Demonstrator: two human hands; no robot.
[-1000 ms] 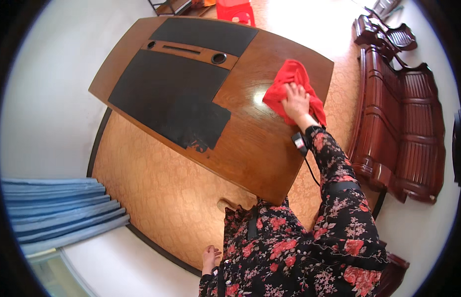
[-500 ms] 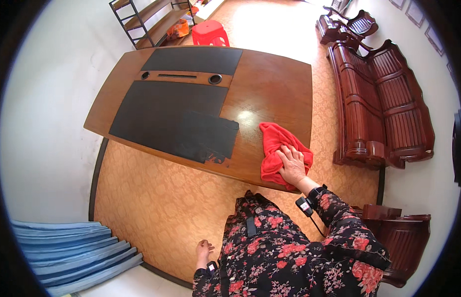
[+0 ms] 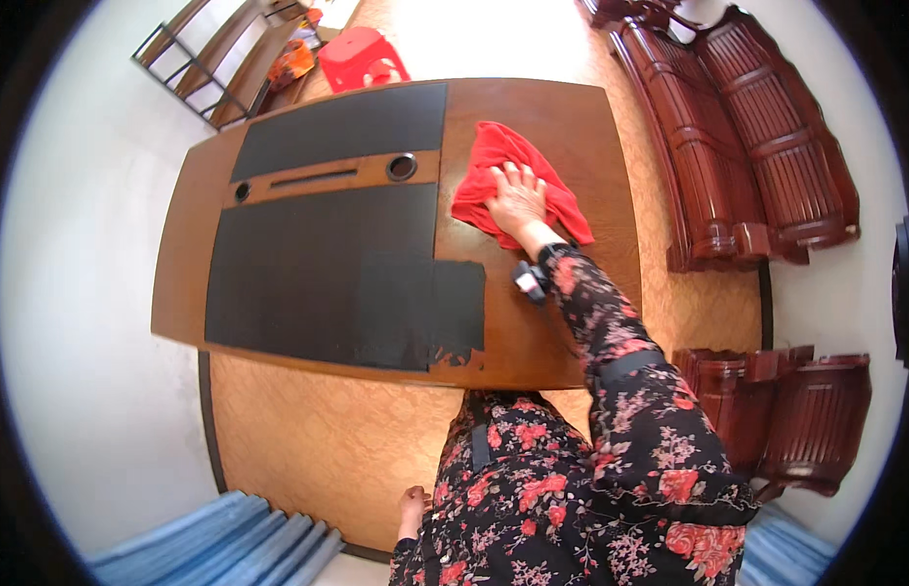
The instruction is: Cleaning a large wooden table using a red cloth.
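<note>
My right hand presses down on a red cloth, its fingers spread over the bunched fabric. Beneath the cloth is the right part of a brown wooden desk. Black panels are set into its top, and the large one is worn and peeling at its near right corner. Down by my side hangs my left hand, away from the desk. Its fingers are loosely bent and nothing shows in them.
Beyond the desk stand a red plastic stool and an open shelf. A dark wooden bench lines the right wall, with a matching chair nearer me. Blue curtains hang at the lower left.
My right hand has slid the red cloth from the desk's near right corner to farther across the top, slightly left. My view has shifted closer to the desk. My left hand stays low.
</note>
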